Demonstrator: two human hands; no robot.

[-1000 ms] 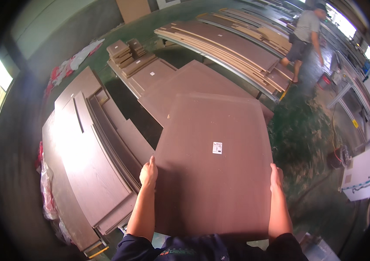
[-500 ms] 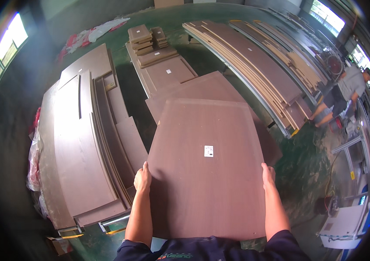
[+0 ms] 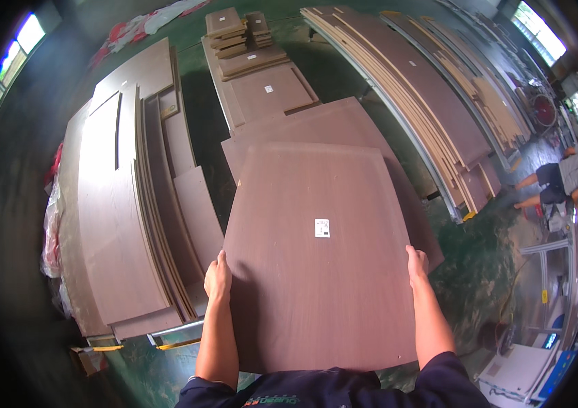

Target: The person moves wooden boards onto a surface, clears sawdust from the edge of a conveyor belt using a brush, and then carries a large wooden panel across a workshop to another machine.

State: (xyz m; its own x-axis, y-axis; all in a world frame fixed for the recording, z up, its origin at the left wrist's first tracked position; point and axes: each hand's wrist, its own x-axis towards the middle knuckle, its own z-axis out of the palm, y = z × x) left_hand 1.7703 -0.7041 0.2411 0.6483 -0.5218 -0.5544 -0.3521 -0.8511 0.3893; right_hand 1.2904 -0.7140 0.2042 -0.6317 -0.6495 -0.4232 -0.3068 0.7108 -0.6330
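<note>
A large flat brown wood panel [image 3: 302,285] with a small white label [image 3: 322,228] spans the space in front of my body. My left hand [image 3: 219,275] grips its left edge, thumb along the rim. On the opposite edge my right hand [image 3: 417,264] is closed in the same way; the fingers beneath are hidden on both sides. Beyond and partly under the held panel lies another brown panel [image 3: 343,126], turned at an angle. Whether the two touch cannot be made out.
Left stands a long stack of brown panels [image 3: 115,251] on a metal frame. Ahead, smaller boards [image 3: 226,24] are piled on a row of panels [image 3: 261,98]. A rack of long boards [image 3: 398,88] runs at right. A person [image 3: 571,173] bends near metal frames [image 3: 564,265] at far right.
The view has tilted and turned slightly, so the stacks sit higher in the picture. Both hands keep hold of the panel. The person at right appears lower and farther right.
</note>
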